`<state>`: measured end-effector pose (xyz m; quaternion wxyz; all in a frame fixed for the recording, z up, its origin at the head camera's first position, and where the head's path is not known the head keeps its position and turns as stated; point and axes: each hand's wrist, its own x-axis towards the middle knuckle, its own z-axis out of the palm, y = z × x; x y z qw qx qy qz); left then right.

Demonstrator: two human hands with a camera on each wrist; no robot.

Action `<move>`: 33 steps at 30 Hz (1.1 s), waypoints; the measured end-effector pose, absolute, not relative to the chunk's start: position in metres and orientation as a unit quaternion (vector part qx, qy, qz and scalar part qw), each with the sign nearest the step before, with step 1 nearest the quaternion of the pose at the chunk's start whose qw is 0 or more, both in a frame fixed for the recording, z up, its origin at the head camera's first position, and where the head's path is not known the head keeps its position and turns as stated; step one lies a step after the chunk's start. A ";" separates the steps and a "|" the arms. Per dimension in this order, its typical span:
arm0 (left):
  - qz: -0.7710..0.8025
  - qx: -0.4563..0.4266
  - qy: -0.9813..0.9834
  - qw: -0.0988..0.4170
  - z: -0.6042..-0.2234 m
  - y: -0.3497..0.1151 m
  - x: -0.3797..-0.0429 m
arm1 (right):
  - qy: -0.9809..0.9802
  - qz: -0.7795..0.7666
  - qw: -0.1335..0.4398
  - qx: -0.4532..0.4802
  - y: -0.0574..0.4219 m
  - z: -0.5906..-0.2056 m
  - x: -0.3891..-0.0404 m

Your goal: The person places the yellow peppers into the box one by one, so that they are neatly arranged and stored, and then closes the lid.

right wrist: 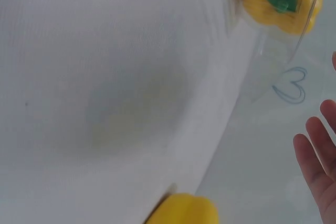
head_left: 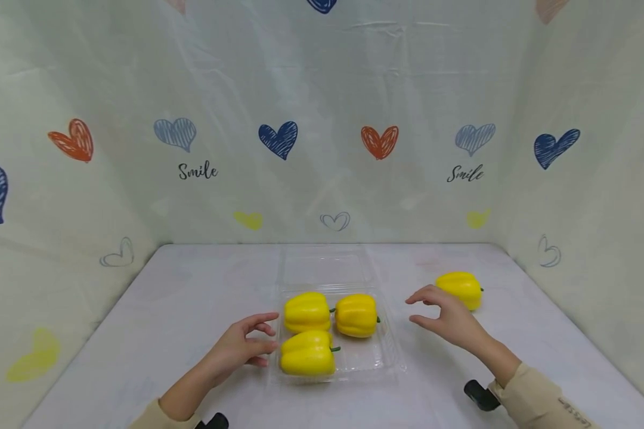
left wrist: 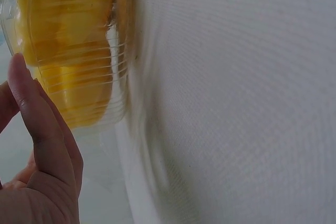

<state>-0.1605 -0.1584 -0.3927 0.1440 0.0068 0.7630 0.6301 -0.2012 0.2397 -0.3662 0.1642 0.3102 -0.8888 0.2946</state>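
Observation:
Three yellow bell peppers lie in a clear plastic clamshell box [head_left: 359, 360] at mid-table: one at the back left [head_left: 307, 312], one on the right [head_left: 356, 316] and one at the front left [head_left: 307, 354]. By the box's left side is my left hand [head_left: 244, 342], fingers spread and loosely bent, fingertips right at the rim; in the left wrist view its thumb [left wrist: 39, 124] overlaps the box's edge. My right hand [head_left: 448, 316] hovers right of the box, thumb and fingers apart with nothing between them. A further yellow bell pepper [head_left: 461, 289] lies just behind it, partly hidden.
The box's lid [head_left: 324, 266] lies flipped back, flat on the white table [head_left: 193, 298]. A pale curtain with printed hearts [head_left: 322, 77] hangs behind the table and along both sides. A black wrist device [head_left: 481, 395] sits under the right sleeve.

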 end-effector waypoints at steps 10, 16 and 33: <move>0.633 0.015 0.761 0.145 -0.392 -0.159 -0.160 | -0.901 0.266 0.193 0.282 0.263 -0.362 -0.211; 0.632 0.008 0.761 0.144 -0.392 -0.158 -0.160 | -0.909 0.246 0.213 0.262 0.276 -0.362 -0.215; 0.631 0.007 0.762 0.143 -0.392 -0.158 -0.160 | -0.925 0.250 0.187 0.216 0.318 -0.370 -0.235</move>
